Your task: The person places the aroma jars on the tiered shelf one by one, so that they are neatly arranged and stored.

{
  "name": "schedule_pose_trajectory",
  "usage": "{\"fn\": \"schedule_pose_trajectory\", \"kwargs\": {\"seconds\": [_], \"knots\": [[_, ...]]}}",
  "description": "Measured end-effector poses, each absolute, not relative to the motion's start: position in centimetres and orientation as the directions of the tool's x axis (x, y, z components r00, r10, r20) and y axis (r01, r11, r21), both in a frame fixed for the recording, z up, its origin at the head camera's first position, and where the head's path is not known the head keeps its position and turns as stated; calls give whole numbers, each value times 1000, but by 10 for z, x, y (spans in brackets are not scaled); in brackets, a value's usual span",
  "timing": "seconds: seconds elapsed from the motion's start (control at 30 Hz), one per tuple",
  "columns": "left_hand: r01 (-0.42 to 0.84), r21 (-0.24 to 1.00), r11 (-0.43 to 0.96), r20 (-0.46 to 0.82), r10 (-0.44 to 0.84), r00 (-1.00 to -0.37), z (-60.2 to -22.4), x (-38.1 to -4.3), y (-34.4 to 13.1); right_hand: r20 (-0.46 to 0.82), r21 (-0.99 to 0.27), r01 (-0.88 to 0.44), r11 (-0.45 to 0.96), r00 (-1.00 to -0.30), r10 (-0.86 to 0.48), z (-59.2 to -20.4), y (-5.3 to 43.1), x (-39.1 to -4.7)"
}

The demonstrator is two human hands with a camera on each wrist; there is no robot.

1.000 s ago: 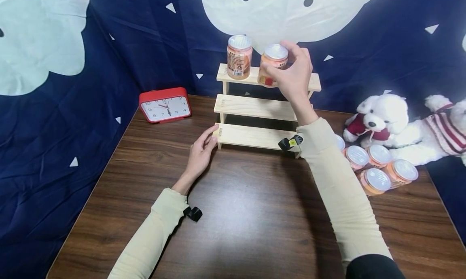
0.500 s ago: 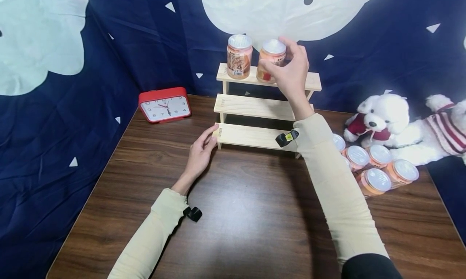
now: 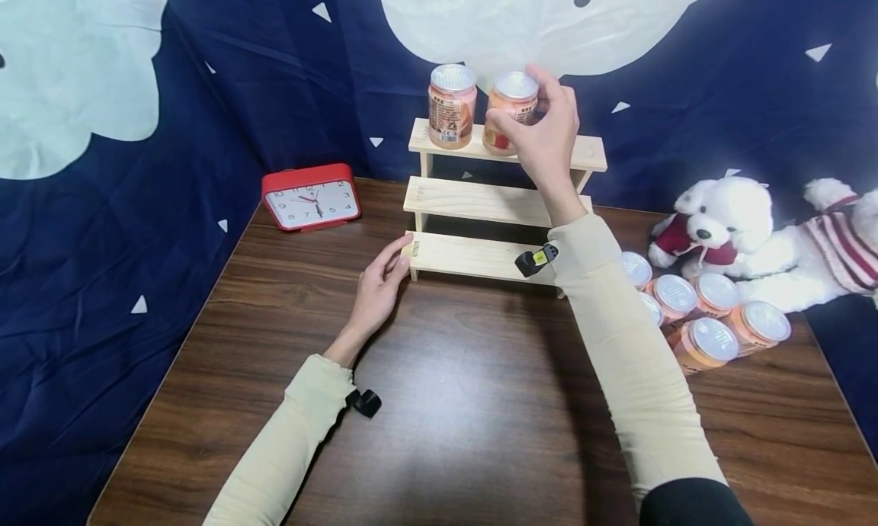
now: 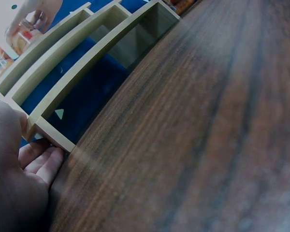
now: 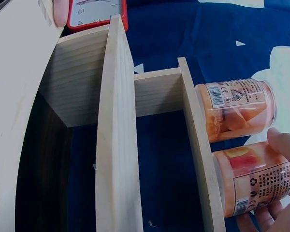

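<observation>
A three-step wooden shelf (image 3: pixel 473 255) stands on the table. My left hand (image 3: pixel 376 288) holds the left end of its lowest step; in the left wrist view the curled fingers (image 4: pixel 41 162) lie against the end support. On the top step, my right hand (image 3: pixel 552 133) grips a fruit jar (image 3: pixel 516 86) with a silver lid, thumb and fingers on opposite sides. In the right wrist view that jar (image 5: pixel 253 176) has its base at the top step and appears to rest on it. Beside it, slightly apart, stands a second fruit jar (image 3: pixel 451 113) on the left.
Several more lidded jars (image 3: pixel 713 339) cluster on the table at the right, partly behind the right sleeve. White plush dogs (image 3: pixel 713 221) lie behind them. A red alarm clock (image 3: pixel 312 197) stands left of the shelf. A dark blue patterned cloth (image 3: pixel 206 114) hangs behind.
My right hand has moved slightly left and back with its jar, bringing it closer to the other jar on the top step. The left hand has stayed at the shelf's end.
</observation>
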State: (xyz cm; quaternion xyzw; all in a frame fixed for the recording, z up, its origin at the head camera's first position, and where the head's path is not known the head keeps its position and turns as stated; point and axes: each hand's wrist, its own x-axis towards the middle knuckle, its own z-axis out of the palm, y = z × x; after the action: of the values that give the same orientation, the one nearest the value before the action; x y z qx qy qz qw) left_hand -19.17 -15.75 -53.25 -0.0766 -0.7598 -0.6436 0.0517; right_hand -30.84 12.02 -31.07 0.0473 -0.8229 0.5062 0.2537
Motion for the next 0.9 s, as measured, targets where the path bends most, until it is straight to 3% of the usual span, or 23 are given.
{"fn": "schedule_pose_trajectory", "kwargs": {"seconds": [0.67, 0.9], "knots": [[124, 983, 132, 117, 61, -991, -542, -198, -161, 464, -813, -328, 481, -864, 195, -303, 126, -292], [120, 985, 125, 113, 64, -992, -540, -197, -160, 448, -860, -333, 387, -857, 257, -303, 132, -275]]}}
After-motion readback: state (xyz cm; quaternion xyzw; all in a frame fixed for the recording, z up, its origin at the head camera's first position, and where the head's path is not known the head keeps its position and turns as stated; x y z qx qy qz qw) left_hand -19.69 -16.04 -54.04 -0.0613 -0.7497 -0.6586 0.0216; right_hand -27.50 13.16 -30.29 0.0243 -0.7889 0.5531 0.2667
